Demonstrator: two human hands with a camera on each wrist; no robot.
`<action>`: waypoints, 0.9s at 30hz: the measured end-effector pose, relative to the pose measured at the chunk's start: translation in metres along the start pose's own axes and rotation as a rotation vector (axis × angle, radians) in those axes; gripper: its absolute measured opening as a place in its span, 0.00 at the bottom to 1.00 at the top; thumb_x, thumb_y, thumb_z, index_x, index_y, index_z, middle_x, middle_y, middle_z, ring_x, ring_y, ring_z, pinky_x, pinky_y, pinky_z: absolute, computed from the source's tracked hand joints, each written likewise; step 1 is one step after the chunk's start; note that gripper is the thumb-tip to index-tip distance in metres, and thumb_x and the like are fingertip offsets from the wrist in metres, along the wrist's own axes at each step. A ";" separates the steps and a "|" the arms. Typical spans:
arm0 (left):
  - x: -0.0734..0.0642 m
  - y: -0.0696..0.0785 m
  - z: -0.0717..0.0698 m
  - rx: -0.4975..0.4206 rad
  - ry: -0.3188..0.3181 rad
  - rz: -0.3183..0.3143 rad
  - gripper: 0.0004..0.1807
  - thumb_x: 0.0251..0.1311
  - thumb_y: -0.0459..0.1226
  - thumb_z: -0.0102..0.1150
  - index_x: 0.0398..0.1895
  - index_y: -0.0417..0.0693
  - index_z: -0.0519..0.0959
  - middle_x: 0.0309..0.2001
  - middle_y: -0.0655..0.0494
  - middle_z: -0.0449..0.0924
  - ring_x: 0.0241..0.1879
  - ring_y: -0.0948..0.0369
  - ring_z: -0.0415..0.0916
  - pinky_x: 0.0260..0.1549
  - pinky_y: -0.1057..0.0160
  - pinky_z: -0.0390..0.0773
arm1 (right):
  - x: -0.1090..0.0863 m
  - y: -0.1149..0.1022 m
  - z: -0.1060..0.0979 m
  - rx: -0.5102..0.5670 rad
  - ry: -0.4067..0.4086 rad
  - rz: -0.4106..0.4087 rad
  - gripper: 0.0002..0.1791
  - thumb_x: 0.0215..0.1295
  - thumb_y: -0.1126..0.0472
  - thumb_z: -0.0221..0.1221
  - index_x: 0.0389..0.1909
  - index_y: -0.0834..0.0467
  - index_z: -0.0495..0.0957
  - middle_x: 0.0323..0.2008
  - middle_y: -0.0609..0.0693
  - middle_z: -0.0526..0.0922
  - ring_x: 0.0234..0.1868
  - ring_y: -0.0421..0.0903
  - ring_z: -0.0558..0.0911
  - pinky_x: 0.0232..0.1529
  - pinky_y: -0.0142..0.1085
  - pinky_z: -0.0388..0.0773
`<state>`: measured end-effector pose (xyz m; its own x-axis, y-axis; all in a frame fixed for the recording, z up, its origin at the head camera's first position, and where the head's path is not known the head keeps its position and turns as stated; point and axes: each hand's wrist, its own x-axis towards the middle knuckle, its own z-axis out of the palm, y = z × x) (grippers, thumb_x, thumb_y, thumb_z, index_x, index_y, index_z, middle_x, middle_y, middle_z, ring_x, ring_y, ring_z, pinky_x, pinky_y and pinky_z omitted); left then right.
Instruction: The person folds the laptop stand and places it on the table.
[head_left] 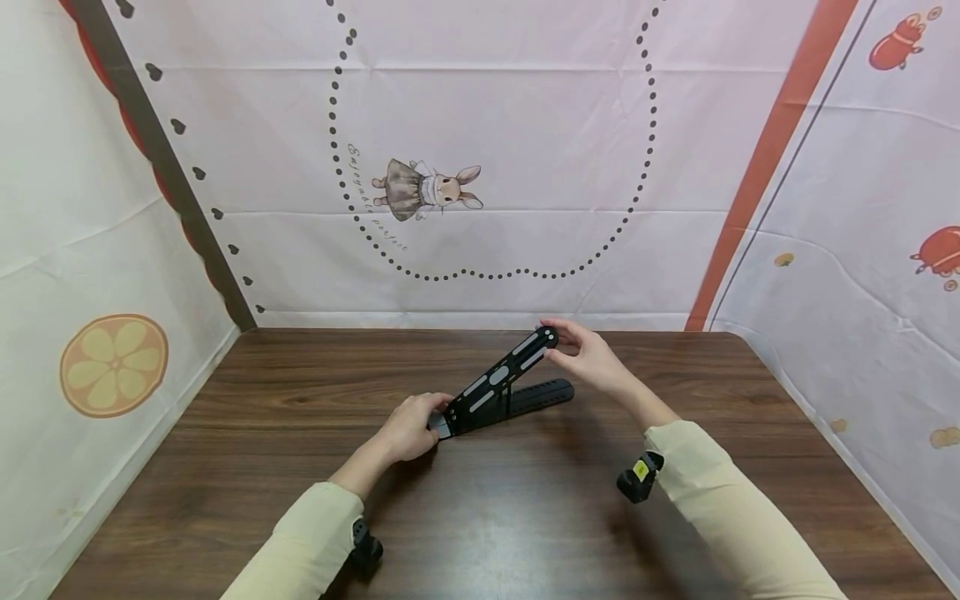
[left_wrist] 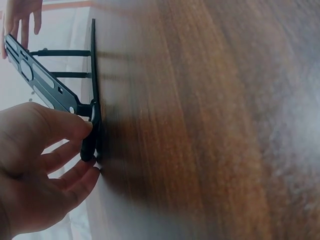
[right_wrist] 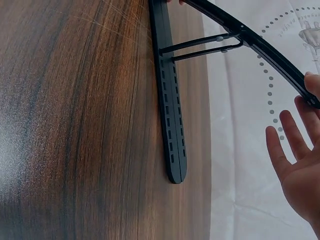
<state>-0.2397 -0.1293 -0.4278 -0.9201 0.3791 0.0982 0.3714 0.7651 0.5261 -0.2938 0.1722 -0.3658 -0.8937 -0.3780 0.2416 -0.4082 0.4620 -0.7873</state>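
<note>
A black folding stand (head_left: pixel 495 379) with a hinge at its left end is set on the table, its upper arm raised at a slant. My left hand (head_left: pixel 408 429) grips the hinge end, thumb on one side and fingers on the other. The raised tip of the upper arm is pinched between the thumb and fingers of my right hand (head_left: pixel 592 360). Beneath it the slotted base (right_wrist: pixel 172 115) lies along the table, with rows of small slots. A two-legged prop (right_wrist: pixel 200 46) spans the gap between base and upper arm. Grey pads line the upper arm's face.
The wooden table (head_left: pixel 510 517) reaches back to a printed cloth (head_left: pixel 525 167) hanging behind it. More cloth hangs at the left and right sides. A small black device (head_left: pixel 640 477) is strapped at the right wrist, another (head_left: pixel 366 546) at the left.
</note>
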 end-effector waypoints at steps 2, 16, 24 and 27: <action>0.000 0.001 0.000 -0.001 -0.003 -0.005 0.29 0.44 0.23 0.58 0.55 0.41 0.73 0.47 0.48 0.78 0.49 0.50 0.72 0.49 0.50 0.70 | 0.000 0.000 0.000 -0.008 0.005 0.005 0.27 0.62 0.61 0.58 0.63 0.52 0.65 0.60 0.54 0.71 0.59 0.52 0.72 0.53 0.48 0.71; -0.006 0.002 -0.002 0.075 0.034 -0.057 0.26 0.45 0.30 0.64 0.53 0.45 0.75 0.46 0.51 0.78 0.46 0.54 0.74 0.43 0.52 0.74 | 0.001 -0.001 -0.001 0.023 0.000 0.040 0.26 0.62 0.60 0.58 0.62 0.48 0.66 0.59 0.51 0.71 0.58 0.49 0.72 0.53 0.48 0.71; -0.011 0.000 -0.004 0.193 0.070 -0.170 0.26 0.42 0.43 0.70 0.49 0.48 0.78 0.40 0.55 0.77 0.41 0.56 0.74 0.36 0.54 0.76 | 0.000 0.000 -0.001 0.043 0.004 0.031 0.26 0.62 0.61 0.58 0.62 0.49 0.66 0.59 0.52 0.71 0.58 0.50 0.72 0.53 0.48 0.71; -0.011 -0.001 -0.003 0.207 0.064 -0.184 0.25 0.42 0.44 0.70 0.46 0.48 0.79 0.39 0.55 0.76 0.38 0.57 0.74 0.33 0.55 0.75 | 0.001 0.000 0.000 0.053 0.005 0.022 0.27 0.62 0.61 0.58 0.62 0.51 0.66 0.59 0.53 0.71 0.57 0.51 0.73 0.53 0.49 0.71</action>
<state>-0.2305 -0.1355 -0.4266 -0.9779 0.1957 0.0736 0.2091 0.9103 0.3574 -0.2943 0.1722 -0.3654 -0.9035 -0.3638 0.2265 -0.3780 0.4274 -0.8213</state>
